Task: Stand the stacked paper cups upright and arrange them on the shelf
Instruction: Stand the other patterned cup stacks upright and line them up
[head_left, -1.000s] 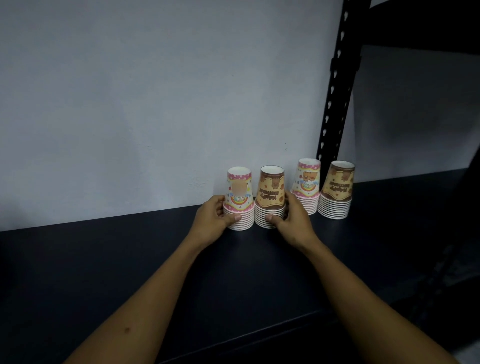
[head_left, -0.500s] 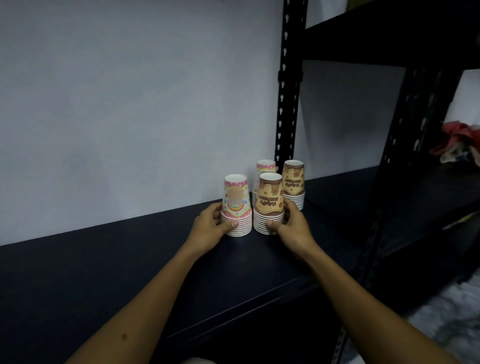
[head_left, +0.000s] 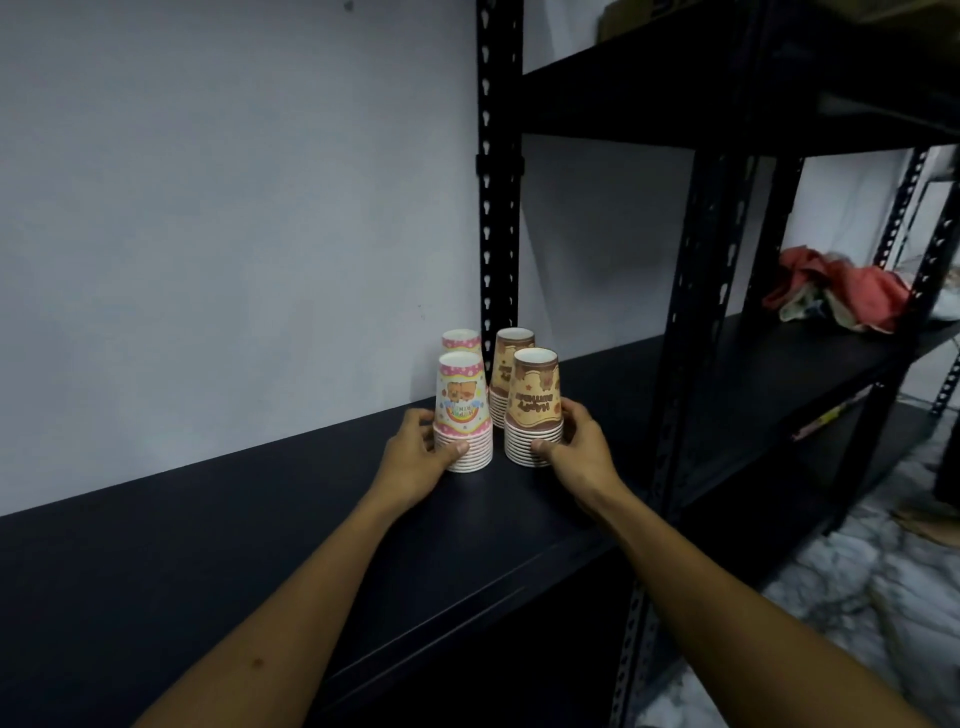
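Note:
Several stacks of paper cups stand mouth-down on the black shelf (head_left: 260, 545) near the wall. My left hand (head_left: 415, 457) grips the rims of the front pink stack (head_left: 462, 405). My right hand (head_left: 576, 447) grips the rims of the front brown stack (head_left: 535, 400). A small gap separates these two stacks. Behind them stand a second pink stack (head_left: 461, 340), mostly hidden, and a second brown stack (head_left: 506, 369), close to the upright post (head_left: 498, 208).
A black shelf board (head_left: 675, 93) hangs overhead on the right. Another upright (head_left: 691, 312) stands at the shelf's front right. A red crumpled cloth (head_left: 841, 296) lies on the neighbouring shelf. Marbled floor (head_left: 857, 587) shows at lower right.
The view has swung left around the cups, so the row now appears as two pairs front and back. Both hands stay on the same two stacks.

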